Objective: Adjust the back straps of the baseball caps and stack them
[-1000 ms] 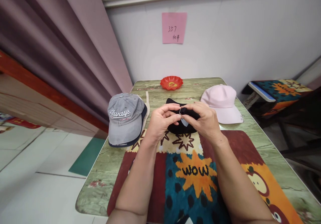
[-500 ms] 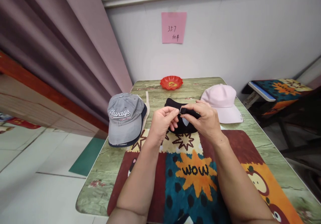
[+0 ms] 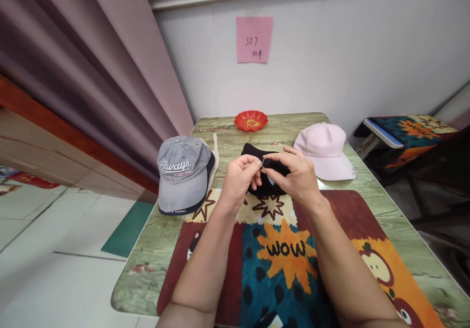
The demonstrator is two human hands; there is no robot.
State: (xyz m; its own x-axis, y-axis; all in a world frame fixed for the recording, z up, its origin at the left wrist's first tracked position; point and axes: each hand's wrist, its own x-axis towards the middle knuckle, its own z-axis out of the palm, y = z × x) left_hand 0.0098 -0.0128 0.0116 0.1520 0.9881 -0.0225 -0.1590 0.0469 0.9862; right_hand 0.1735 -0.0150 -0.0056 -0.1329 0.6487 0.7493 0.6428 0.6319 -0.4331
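Fingers (image 3: 251,159) of my left hand (image 3: 235,177) are pinched nearly closed against the thumb, at a small metal buckle (image 3: 263,162) on the black cap (image 3: 265,188); they cover the bit they grip. On my right hand (image 3: 301,175), forefinger and thumb are curved round the cap's dark strap beside that buckle, a narrow gap between them, the other fingers bent loosely. I have the black cap in front of me at the middle of the table (image 3: 147,249), just beyond the patterned mat (image 3: 279,269), with a pale patch showing below my right fingers. To my left sits the grey cap (image 3: 183,171) with "Always" across its front, stacked over a dark one (image 3: 210,171), and to my right the pink cap (image 3: 322,147). Behind them, near the far edge, is a red scalloped dish (image 3: 251,121); on the wall above hangs a pink note (image 3: 254,39)
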